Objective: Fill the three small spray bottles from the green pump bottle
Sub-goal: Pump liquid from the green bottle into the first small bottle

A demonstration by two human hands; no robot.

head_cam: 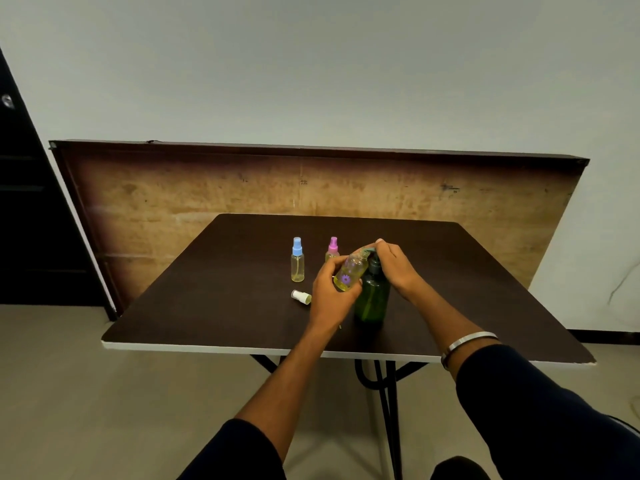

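The green pump bottle stands upright near the table's middle. My right hand rests on its pump head, fingers curled over the top. My left hand grips a small uncapped spray bottle with a purple flower, tilted with its mouth at the pump's nozzle; yellowish liquid sits in it. Its white and green spray cap lies on the table to the left. A blue-capped spray bottle stands upright further left. A pink-capped spray bottle stands behind my left hand, partly hidden.
The dark brown table has a white front edge and black folding legs. A wooden board leans against the wall behind it. A dark door is at the far left.
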